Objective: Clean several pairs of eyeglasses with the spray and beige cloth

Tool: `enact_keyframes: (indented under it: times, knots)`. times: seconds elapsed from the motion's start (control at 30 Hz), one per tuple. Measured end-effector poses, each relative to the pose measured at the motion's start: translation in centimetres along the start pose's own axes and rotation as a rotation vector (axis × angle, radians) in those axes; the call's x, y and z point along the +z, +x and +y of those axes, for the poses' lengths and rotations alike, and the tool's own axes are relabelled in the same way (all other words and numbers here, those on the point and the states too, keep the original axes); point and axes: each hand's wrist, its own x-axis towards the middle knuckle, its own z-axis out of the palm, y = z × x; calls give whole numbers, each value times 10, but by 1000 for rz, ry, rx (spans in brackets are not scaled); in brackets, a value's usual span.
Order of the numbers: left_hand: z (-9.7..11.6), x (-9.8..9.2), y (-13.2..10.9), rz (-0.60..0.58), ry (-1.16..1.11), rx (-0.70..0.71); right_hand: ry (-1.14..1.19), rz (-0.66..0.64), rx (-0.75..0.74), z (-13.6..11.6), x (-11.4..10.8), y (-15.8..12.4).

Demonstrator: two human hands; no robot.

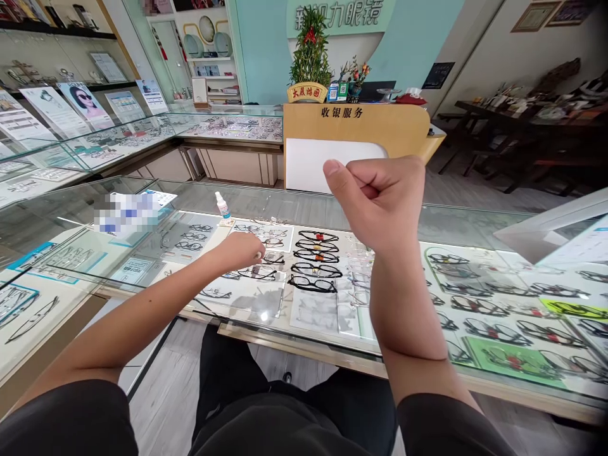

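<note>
My left hand (241, 249) reaches out over the glass counter (475, 223), fingers curled closed, resting on the glass above a pair of glasses (256, 273). Something small and pale shows at its fingertips; I cannot make out what. My right hand (380, 199) is raised well above the counter in a loose fist, thumb pointing left, with nothing visible in it. Under the glass lie several black-framed glasses (316, 269) in rows. A small spray bottle (221, 206) with a blue label stands on the counter beyond my left hand.
Display cases with more eyewear run along the left (118, 136). A wooden cashier desk (361, 126) with a potted plant (311, 57) stands behind the counter. A dark table (522, 126) with clutter is at the right. My legs in dark trousers (285, 411) are below.
</note>
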Motion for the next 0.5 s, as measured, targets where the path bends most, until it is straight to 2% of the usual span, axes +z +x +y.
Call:
enact_keyframes:
  times: [0.17, 0.33, 0.43, 0.5]
  knots:
    - [2, 7, 17, -1, 21, -7, 30, -12, -10, -1, -1, 0]
    - [-5, 6, 21, 5, 27, -12, 36, -31, -9, -2, -1, 1]
    - [-10, -3, 15, 13, 30, -13, 21, -31, 15, -2, -2, 0]
    - [-15, -15, 7, 16, 19, -12, 10, -36, 32, -2, -3, 0]
